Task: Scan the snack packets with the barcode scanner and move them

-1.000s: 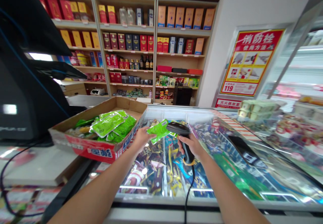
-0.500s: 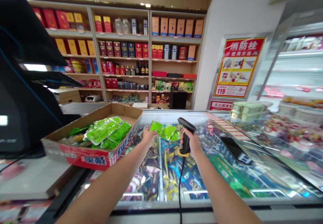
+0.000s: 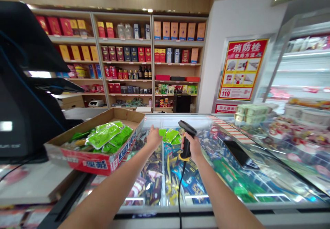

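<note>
My left hand (image 3: 154,138) reaches forward over the glass freezer lid (image 3: 206,122), fingers stretched out, touching the near edge of a small pile of green snack packets (image 3: 170,135) lying on the glass. My right hand (image 3: 193,147) is closed round the grip of a black barcode scanner (image 3: 187,130), held upright just right of that pile, its cable (image 3: 179,187) hanging down toward me. A cardboard box (image 3: 90,162) to the left holds several more green packets (image 3: 105,137).
A black till monitor (image 3: 25,95) stands at the left on a counter. A dark phone (image 3: 241,153) lies on the freezer lid at right, with stacked pale green packs (image 3: 254,113) behind it. Shelves of boxed goods (image 3: 144,53) line the back wall beside a red poster (image 3: 241,69).
My left hand carried a green packet forward onto the pile on the freezer lid and opened. The scanner tipped upright and moved forward with my right hand.
</note>
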The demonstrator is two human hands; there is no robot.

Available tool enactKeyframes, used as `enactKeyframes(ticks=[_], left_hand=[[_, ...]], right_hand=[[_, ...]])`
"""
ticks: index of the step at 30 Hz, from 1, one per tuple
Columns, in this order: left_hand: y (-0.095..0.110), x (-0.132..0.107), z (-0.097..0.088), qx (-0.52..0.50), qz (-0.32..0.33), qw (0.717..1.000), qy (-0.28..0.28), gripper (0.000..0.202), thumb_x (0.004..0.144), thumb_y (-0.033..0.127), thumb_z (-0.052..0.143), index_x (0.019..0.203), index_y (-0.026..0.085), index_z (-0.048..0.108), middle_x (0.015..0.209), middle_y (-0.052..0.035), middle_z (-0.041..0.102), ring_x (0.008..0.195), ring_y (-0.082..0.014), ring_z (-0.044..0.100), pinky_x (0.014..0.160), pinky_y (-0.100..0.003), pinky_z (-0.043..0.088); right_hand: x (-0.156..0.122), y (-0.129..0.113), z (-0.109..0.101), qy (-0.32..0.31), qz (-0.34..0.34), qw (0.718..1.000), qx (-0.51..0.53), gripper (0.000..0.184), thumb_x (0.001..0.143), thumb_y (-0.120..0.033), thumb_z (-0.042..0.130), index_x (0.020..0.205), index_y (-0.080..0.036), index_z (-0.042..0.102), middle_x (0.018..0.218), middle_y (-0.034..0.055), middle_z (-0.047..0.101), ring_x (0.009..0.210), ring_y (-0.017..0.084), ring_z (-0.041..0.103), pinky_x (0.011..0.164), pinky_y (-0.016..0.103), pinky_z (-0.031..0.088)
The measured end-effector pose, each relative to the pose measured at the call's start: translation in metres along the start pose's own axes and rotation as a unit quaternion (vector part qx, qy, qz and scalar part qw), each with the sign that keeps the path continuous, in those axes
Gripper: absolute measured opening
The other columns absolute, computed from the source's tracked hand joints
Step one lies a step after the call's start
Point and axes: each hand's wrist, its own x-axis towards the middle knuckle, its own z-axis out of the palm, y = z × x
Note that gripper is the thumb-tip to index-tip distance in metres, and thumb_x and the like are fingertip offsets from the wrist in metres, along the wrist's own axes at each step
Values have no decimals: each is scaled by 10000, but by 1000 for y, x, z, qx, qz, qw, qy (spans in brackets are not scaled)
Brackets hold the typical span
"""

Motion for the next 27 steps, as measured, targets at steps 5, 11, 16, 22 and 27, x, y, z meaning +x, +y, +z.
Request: enactKeyframes(ticks=[5, 11, 16, 22, 27], left_hand=[[13, -9, -91, 199, 63, 976, 65, 246, 763, 244, 661, 1004, 201, 687, 1181, -146, 674, 1087, -293, 635, 945, -363, 450], [-26, -8, -210, 413, -115, 901, 62, 351, 598, 419, 789, 742, 167, 593, 976, -196, 699, 991, -412, 647, 773, -459, 502], [-50, -13, -232, 435, -203, 876, 44, 440, 552, 431, 822, 634, 182, 469, 884, -165, 679, 990, -423, 632, 768, -479, 486], [-50, -18, -231, 390, -130, 909, 68, 290, 653, 337, 766, 730, 186, 531, 930, -146, 691, 965, -352, 652, 769, -388, 482], [-27, -20, -222, 215, -66, 963, 146, 254, 623, 309, 765, 780, 196, 600, 762, -68, 676, 801, -284, 657, 714, -346, 487]], right_hand=[[-2, 0, 3, -15, 8, 1000, 4, 360, 646, -470, 757, 760, -175, 585, 507, -34, 578, 354, 127, 520, 353, 251, 417], [-4, 1, 6, -25, 11, 999, -24, 350, 648, -464, 749, 739, -167, 587, 491, -29, 574, 338, 123, 519, 345, 241, 398], [-6, 1, 7, -29, 2, 999, -44, 343, 658, -471, 738, 723, -169, 589, 483, -23, 569, 341, 128, 521, 348, 248, 402], [-6, 2, 8, -30, 9, 998, -51, 355, 639, -472, 749, 731, -168, 590, 481, -22, 569, 339, 131, 518, 346, 252, 409], [-5, 4, 7, -33, 11, 998, -56, 370, 636, -489, 747, 721, -166, 588, 467, -23, 566, 332, 131, 518, 340, 247, 404]])
